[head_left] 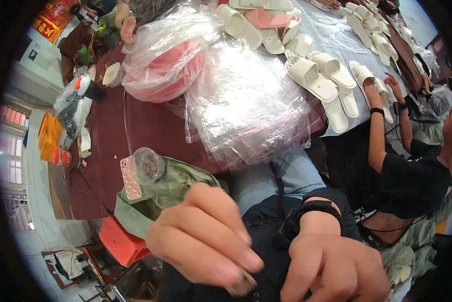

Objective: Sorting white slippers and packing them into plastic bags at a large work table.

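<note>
My left hand (198, 236) is closed near my lap, thumb and fingers pinched together. At its fingertips is a small, blurred dark bit (243, 284) whose kind I cannot make out. Close to its right, my right hand (336, 272) has its fingers curled downward; whatever they hold, if anything, is hidden. A dark band (320, 207) circles the right wrist. Just beyond the left hand, a green cloth (185, 173) lies over the table's near edge, with a round clear tub (149, 165) and a patterned pink phone case (130, 177) on it.
Clear plastic bags (251, 100) are heaped on the dark red table (105, 171), beside a bagged pink bundle (168, 70). White slippers (314, 78) and a pink one (268, 18) lie farther right. A co-worker's hand (373, 94) touches slippers there. A red box (121, 241) stands at the lower left.
</note>
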`<state>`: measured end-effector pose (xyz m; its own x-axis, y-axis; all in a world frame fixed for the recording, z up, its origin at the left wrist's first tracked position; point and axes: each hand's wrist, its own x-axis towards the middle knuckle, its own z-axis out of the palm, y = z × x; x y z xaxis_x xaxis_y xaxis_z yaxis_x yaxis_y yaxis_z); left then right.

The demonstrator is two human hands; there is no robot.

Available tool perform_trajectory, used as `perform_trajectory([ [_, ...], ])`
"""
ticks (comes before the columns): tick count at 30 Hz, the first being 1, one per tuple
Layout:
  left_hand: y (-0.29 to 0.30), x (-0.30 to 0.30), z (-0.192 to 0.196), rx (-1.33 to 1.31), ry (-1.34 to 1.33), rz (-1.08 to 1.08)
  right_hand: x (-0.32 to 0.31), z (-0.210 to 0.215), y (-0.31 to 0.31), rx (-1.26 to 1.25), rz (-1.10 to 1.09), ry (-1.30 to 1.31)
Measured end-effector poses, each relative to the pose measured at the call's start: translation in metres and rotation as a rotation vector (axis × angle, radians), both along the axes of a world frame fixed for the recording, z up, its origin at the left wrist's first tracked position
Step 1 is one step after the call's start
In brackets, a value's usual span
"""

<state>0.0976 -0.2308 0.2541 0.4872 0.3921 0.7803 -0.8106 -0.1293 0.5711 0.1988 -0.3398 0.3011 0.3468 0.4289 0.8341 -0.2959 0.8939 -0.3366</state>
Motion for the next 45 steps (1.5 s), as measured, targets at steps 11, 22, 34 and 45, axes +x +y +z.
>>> perform_trajectory([
  [11,-0.032,0.045,0.057,0.172,-0.020,-0.431,0.068,-0.010,-0.011,0.118,0.229,-0.439],
  [22,-0.065,0.078,0.080,0.164,0.152,-0.543,0.112,-0.016,-0.039,0.186,0.277,-0.458],
  [34,-0.098,0.082,0.049,-0.071,-0.109,-0.084,0.106,-0.021,-0.033,0.135,0.313,-0.213],
  [45,-0.066,0.061,0.014,-0.035,0.061,-0.064,0.107,-0.015,-0.032,-0.062,0.524,-0.107],
])
